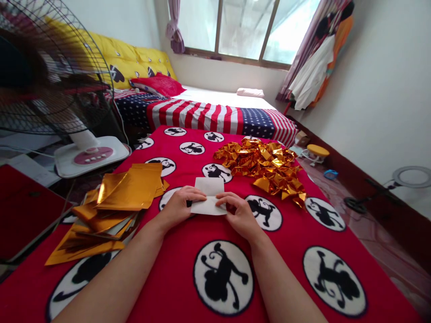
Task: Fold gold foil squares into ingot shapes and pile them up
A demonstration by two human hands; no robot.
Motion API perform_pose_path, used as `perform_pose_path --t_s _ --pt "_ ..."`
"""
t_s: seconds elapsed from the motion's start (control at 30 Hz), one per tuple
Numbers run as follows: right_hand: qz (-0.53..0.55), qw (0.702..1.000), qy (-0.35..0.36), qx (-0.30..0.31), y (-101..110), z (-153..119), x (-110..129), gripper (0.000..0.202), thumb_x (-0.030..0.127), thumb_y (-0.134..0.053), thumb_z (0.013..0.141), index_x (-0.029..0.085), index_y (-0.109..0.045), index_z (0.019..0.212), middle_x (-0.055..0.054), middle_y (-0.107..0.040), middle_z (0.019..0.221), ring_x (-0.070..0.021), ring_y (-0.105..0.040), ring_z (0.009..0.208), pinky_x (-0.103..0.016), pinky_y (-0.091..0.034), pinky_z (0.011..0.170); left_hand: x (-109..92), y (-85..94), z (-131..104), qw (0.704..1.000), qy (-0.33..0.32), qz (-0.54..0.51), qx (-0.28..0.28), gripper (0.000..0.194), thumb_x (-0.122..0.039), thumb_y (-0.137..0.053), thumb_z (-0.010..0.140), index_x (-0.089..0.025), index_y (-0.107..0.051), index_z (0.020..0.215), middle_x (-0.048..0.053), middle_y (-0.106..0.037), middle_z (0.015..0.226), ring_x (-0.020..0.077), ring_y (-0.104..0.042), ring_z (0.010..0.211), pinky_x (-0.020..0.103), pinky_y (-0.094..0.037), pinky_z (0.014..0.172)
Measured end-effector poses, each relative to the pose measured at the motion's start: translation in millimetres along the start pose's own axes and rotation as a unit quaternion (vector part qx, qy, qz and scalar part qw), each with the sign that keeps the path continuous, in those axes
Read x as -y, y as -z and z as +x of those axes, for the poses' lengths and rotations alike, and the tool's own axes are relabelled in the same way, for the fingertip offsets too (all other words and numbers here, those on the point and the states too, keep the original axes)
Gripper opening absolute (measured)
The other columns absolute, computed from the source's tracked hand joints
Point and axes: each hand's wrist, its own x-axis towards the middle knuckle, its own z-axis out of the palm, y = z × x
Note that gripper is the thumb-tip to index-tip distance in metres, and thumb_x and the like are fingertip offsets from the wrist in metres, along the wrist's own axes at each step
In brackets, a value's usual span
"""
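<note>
A sheet of foil paper point(209, 186) shows its white side up, with a crease running across its middle. My left hand point(183, 204) pinches the sheet's left edge near that crease. On the opposite edge, my right hand point(237, 211) grips it with fingers on top and the thumb below. To the left lies a loose stack of gold foil sheets point(129, 190), some with pale undersides showing. Beyond my right hand is a heap of folded gold foil pieces point(262, 161).
A red cloth with monkey prints point(279, 278) covers the table. At the left stands an electric fan point(90, 154). Behind the table is a bed point(208, 116) with a striped, starred cover. A yellow stool point(318, 150) and a ring light point(399, 177) stand on the right.
</note>
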Motion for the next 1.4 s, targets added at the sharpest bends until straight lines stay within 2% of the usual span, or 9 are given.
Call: perform_pose_path --t_s 0.27,0.43,0.57,0.73,0.83,0.9,1.07,1.2,1.4 --pt "-0.009 1.0 -0.026 -0.013 0.8 2.5 -6.4 0.015 0.023 -0.06 0.084 0.021 -0.074 0.087 -0.005 -0.072 0.091 -0.0193 -0.063 0.086 -0.031 -0.048 0.081 -0.9 4.4 0.5 0.999 0.01 -0.002 0.034 0.015 -0.026 -0.067 0.078 -0.024 -0.078 0.088 0.007 -0.073 0.105 0.0228 -0.061 0.106 0.037 -0.046 0.095" --pt "-0.087 0.989 -0.084 -0.087 -8.9 5.9 -10.3 0.018 0.028 -0.058 0.083 0.019 -0.066 0.069 -0.001 -0.062 0.066 -0.0149 -0.055 0.061 -0.026 -0.041 0.059 0.6 -3.7 4.9 0.998 0.059 0.012 -0.017 0.016 -0.029 -0.062 0.082 -0.021 -0.076 0.078 0.006 -0.074 0.093 0.0208 -0.064 0.092 0.033 -0.049 0.085" --pt "-0.178 0.968 -0.109 -0.142 -16.9 10.7 -11.3 0.019 0.025 -0.063 0.074 0.019 -0.058 0.057 -0.002 -0.063 0.077 -0.0133 -0.055 0.062 -0.025 -0.04 0.059 0.7 -8.8 7.7 0.988 0.102 0.091 -0.071 0.016 -0.03 -0.072 0.072 -0.018 -0.067 0.063 0.006 -0.07 0.09 0.021 -0.062 0.084 0.034 -0.048 0.079" --pt "-0.221 0.948 -0.159 -0.162 -19.5 15.8 -8.6 0.007 0.025 -0.065 0.067 0.021 -0.063 0.073 -0.002 -0.067 0.082 -0.0151 -0.058 0.063 -0.027 -0.041 0.062 1.2 -9.7 9.1 0.971 0.119 0.175 -0.107 0.036 -0.033 -0.079 0.062 -0.016 -0.063 0.09 0.007 -0.064 0.097 0.0249 -0.059 0.091 0.038 -0.047 0.083" --pt "-0.193 0.946 -0.202 -0.163 -18.8 17.8 -6.4 0.038 0.025 -0.068 0.064 0.021 -0.063 0.101 0.001 -0.069 0.079 -0.0156 -0.059 0.062 -0.026 -0.041 0.06 2.7 -9.9 9.5 0.97 0.129 0.175 -0.111 0.059 -0.034 -0.081 0.061 -0.015 -0.057 0.112 0.009 -0.063 0.105 0.0263 -0.058 0.097 0.041 -0.047 0.088" --pt "-0.163 0.952 -0.21 -0.151 -18.5 17.7 -5.8 0.043 0.027 -0.069 0.064 0.022 -0.064 0.106 0.003 -0.067 0.072 -0.0152 -0.058 0.06 -0.025 -0.039 0.057 3.3 -10.1 9.5 0.971 0.138 0.161 -0.113 0.073 -0.034 -0.081 0.06 -0.016 -0.051 0.124 0.009 -0.064 0.106 0.0266 -0.059 0.098 0.042 -0.046 0.091" --pt "-0.008 0.971 -0.181 -0.154 -18.6 12.9 -9.3 0.018 0.035 -0.068 0.068 0.019 -0.07 0.077 0.004 -0.056 0.057 -0.0106 -0.044 0.05 -0.023 -0.029 0.049 0.7 -8.8 8.9 0.968 0.205 0.037 -0.144 0.083 -0.039 -0.081 0.061 -0.017 -0.046 0.133 0.008 -0.07 0.102 0.025 -0.064 0.091 0.037 -0.049 0.082" --pt "0.127 0.969 -0.157 -0.142 -17.2 11.4 -12.4 0.02 0.035 -0.071 0.067 0.016 -0.066 0.072 0.005 -0.051 0.053 -0.0082 -0.037 0.048 -0.021 -0.025 0.047 -6.0 -5.7 8.6 0.954 0.234 -0.154 -0.109 0.046 -0.052 -0.069 0.071 -0.014 -0.07 0.097 0.008 -0.074 0.085 0.0203 -0.067 0.073 0.028 -0.05 0.066" --pt "0.154 0.968 -0.141 -0.136 -15.6 13.3 -4.6 0.027 0.042 -0.068 0.074 0.016 -0.068 0.076 0.0 -0.062 0.065 -0.0117 -0.05 0.057 -0.022 -0.037 0.055 -17.0 -6.5 8.9 0.92 0.258 -0.248 -0.161 0.042 -0.054 -0.075 0.064 -0.014 -0.07 0.072 0.003 -0.07 0.062 0.0133 -0.062 0.051 0.019 -0.041 0.045"
